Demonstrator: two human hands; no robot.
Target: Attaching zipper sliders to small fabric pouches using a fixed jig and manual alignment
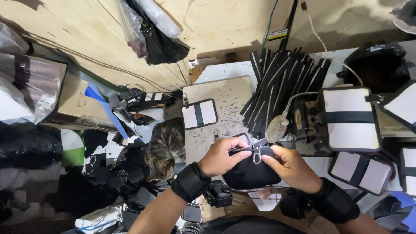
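Observation:
A small black zip pouch (pixel 251 173) with a silver zipper sits between both hands over the worktable's near edge. My left hand (pixel 223 156) grips its top left corner by the zipper end. My right hand (pixel 294 167) holds its right side, thumb and fingers close to the metal zipper pull (pixel 257 155). Both wrists wear black bands.
A white pouch with a black stripe (pixel 199 114) lies on the scratched board (pixel 225 93). A fan of black zipper strips (pixel 281 86) lies behind. More white-and-black pouches (pixel 351 119) are stacked at right. A tabby cat (pixel 167 149) sits left of the table among black scraps.

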